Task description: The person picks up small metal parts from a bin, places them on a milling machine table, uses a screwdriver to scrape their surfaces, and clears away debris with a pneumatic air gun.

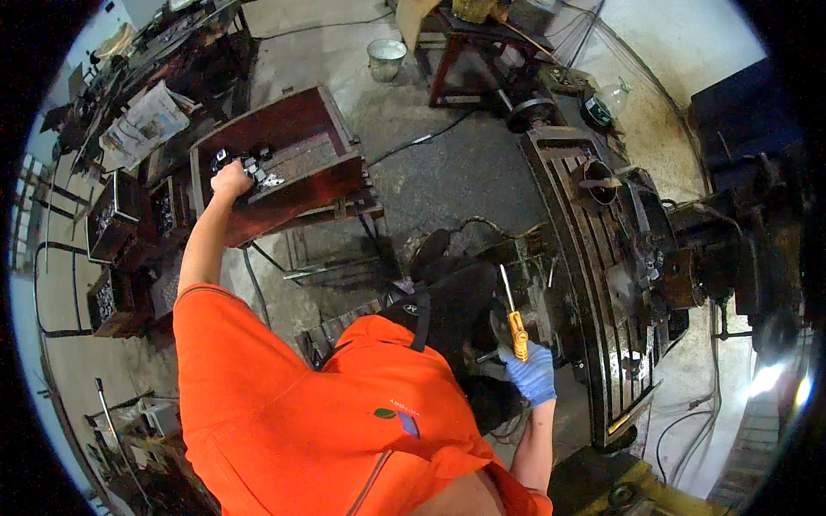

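Observation:
My left hand (231, 179), bare, reaches into the left end of a dark red open box (297, 202). Its fingers are curled down among small metal pieces (268, 180), and whatever they hold is hidden. My right hand (532, 374), in a blue glove, is closed round a yellow air blow gun (518, 335). The gun's thin silver nozzle points away from me. Just right of that hand runs the long slotted table (594, 284) of a machine, with a round metal cup (598, 185) on its far part.
Smaller bins (114, 215) of metal pieces stand left of the box. A cluttered workbench (129, 86) holding a newspaper is at the far left. A metal bucket (386, 62) sits on the floor ahead, and a dark hose (426, 138) crosses the floor.

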A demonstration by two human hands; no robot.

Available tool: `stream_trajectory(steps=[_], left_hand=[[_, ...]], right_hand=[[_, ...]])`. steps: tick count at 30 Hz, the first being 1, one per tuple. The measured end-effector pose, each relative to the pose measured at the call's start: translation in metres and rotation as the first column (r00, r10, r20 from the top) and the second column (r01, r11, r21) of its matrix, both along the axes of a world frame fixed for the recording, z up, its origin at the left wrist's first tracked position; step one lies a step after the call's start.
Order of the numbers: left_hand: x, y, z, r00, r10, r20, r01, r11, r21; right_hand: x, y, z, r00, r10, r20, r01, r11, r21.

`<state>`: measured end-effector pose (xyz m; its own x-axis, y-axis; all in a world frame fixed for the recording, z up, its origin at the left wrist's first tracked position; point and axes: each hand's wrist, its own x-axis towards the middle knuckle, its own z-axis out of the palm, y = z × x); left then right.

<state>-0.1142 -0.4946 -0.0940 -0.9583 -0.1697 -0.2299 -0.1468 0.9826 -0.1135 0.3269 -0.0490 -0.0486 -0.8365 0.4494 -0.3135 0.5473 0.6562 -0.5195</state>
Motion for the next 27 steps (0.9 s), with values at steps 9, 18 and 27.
stream_trajectory(steps=[9,18,27], left_hand=[[0.007,-0.016,-0.008,0.980,0.161,-0.118,-0.124,0.955,0.271],[0.026,0.115,0.065,0.999,-0.025,0.041,-0.047,-0.307,0.951],[0.122,0.344,0.054,0.764,-0.637,0.102,-0.386,-0.326,0.863]], right_hand=[[0.002,-0.007,0.009,1.000,0.013,0.022,-0.013,0.999,0.036],[-0.030,-0.025,0.055,0.993,0.112,0.029,-0.112,0.994,0.001],[-0.028,-0.002,0.074,0.996,0.089,-0.029,-0.084,0.986,0.146]])
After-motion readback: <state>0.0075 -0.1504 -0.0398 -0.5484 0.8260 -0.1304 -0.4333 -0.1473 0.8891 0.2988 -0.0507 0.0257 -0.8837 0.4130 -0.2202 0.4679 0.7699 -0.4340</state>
